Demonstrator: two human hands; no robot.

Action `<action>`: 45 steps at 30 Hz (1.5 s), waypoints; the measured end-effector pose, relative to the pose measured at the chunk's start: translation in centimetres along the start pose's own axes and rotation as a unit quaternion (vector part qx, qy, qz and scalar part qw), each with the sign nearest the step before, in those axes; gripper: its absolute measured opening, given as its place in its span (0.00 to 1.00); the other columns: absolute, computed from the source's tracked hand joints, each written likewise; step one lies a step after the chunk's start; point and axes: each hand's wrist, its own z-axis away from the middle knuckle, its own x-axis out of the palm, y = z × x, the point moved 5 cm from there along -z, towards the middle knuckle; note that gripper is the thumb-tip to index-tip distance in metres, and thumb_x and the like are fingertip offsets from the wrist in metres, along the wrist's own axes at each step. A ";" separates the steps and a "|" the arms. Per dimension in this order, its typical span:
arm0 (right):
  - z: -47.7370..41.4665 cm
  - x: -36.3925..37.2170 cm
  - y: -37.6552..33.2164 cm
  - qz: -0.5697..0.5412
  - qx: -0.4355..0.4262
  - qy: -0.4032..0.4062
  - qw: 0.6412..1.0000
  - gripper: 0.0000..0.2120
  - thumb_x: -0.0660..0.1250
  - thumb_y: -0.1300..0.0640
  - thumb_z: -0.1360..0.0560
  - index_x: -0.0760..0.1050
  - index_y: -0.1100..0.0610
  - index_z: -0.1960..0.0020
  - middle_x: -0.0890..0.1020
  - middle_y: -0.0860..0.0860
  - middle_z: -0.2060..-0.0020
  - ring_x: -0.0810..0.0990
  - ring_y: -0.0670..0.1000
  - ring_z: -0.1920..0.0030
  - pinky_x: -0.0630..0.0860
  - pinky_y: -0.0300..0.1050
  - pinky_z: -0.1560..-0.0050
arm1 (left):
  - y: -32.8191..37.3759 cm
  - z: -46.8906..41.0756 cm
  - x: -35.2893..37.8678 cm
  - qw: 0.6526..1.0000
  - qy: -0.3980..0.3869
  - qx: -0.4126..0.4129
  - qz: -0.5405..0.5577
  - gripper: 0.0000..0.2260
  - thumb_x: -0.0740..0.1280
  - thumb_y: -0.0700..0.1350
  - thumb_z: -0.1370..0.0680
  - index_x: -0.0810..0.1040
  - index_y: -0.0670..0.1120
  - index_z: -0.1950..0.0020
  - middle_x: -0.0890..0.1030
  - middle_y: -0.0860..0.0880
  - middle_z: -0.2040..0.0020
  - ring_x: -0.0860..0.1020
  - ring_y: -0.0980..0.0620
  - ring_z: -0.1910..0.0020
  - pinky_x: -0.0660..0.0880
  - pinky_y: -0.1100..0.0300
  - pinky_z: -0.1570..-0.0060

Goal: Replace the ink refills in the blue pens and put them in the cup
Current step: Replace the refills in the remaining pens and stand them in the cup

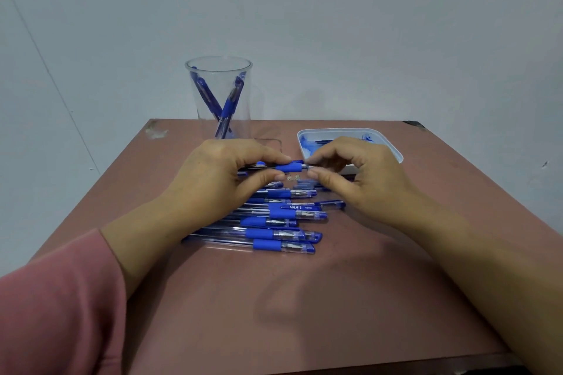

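The pen [289, 167] being worked on is held just above the middle of the frame, between the 2 hands and over the far end of the pile of pens [274, 222] on the bench [304, 298]. Its long axis runs almost level across the picture, left to right, with the blue grip section toward the right. The left hand [225, 173] is curled round the barrel, forefinger on top and thumb below, next to the blue grip. The right hand [350, 173] comes in from the opposite side, and its forefinger and thumb appear to pinch the tip end, though the contact itself is small and hard to read. So both hands meet on 1 line, and any pull or twist to part the tip from the barrel would likely run along that same left-right axis. The cup [240, 122], clear and already holding a few blue pens, stands behind the left hand in the upper middle-left, nearer that hand. The white tray [335, 131], with thin dark sticks that may be refills [326, 141], sits directly behind the right hand, so that hand seems better placed to reach it.
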 end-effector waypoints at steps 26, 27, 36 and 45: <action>0.0 0.2 1.2 -0.131 0.114 0.001 0.985 0.08 0.73 0.60 0.28 0.79 0.47 0.56 0.83 0.44 0.63 0.80 0.41 0.60 0.76 0.33 0.56 | -0.3 0.0 -0.1 1.000 0.000 -0.015 -0.023 0.15 0.64 0.58 0.26 0.83 0.55 0.44 0.74 0.72 0.57 0.76 0.70 0.57 0.71 0.75 0.55; 0.0 -0.1 1.4 -0.120 0.111 0.012 0.986 0.10 0.72 0.61 0.28 0.79 0.45 0.56 0.82 0.43 0.63 0.80 0.40 0.59 0.75 0.32 0.55 | -0.4 0.0 -0.2 0.999 0.004 -0.022 -0.029 0.15 0.65 0.58 0.26 0.83 0.55 0.44 0.74 0.72 0.57 0.76 0.68 0.56 0.72 0.74 0.55; 0.6 -0.6 3.6 0.191 0.100 -0.175 0.961 0.10 0.65 0.58 0.22 0.76 0.41 0.52 0.76 0.38 0.55 0.73 0.40 0.52 0.68 0.37 0.49 | -1.2 0.0 -0.2 0.997 0.002 -0.058 -0.046 0.13 0.67 0.56 0.27 0.82 0.56 0.44 0.74 0.71 0.56 0.75 0.70 0.56 0.71 0.73 0.53; 0.6 0.1 3.4 0.200 0.112 -0.230 0.946 0.10 0.64 0.56 0.21 0.78 0.43 0.45 0.76 0.40 0.52 0.70 0.41 0.48 0.69 0.40 0.43 | -0.5 0.0 0.0 0.998 -0.018 -0.052 -0.028 0.16 0.63 0.60 0.28 0.82 0.57 0.44 0.75 0.71 0.58 0.77 0.67 0.56 0.74 0.71 0.55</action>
